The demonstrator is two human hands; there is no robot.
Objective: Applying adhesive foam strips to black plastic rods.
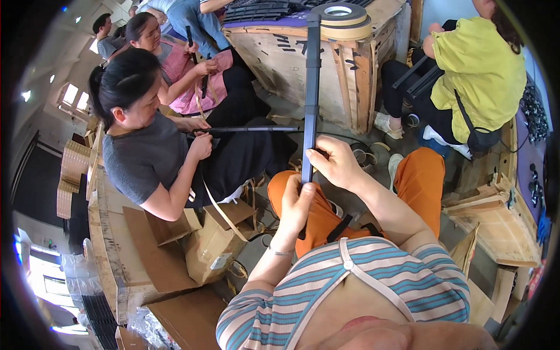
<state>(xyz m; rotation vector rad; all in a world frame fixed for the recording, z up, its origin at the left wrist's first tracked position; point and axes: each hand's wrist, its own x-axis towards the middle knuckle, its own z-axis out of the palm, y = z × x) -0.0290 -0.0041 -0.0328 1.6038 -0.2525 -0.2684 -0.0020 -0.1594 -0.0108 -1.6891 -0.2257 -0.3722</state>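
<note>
A long, straight dark bar (312, 87) with raised bands along it stands nearly upright in front of me, its far end near the crate top. My left hand (296, 204) is closed around its lower end, thumb pressed along it. Just above, my right hand (337, 164) pinches the bar from the right side, thumb laid across it. The bar's lowest part is hidden by my left hand, over my orange trouser leg. I cannot make out exactly what the bar belongs to.
Ahead is a wooden crate (280, 61) bearing rolls of tape (344, 29) and stacked black strips (256, 11). A co-worker in grey (140, 157) holds a similar bar at left; another in yellow (478, 70) sits right. A cardboard box (213, 248) stands at lower left.
</note>
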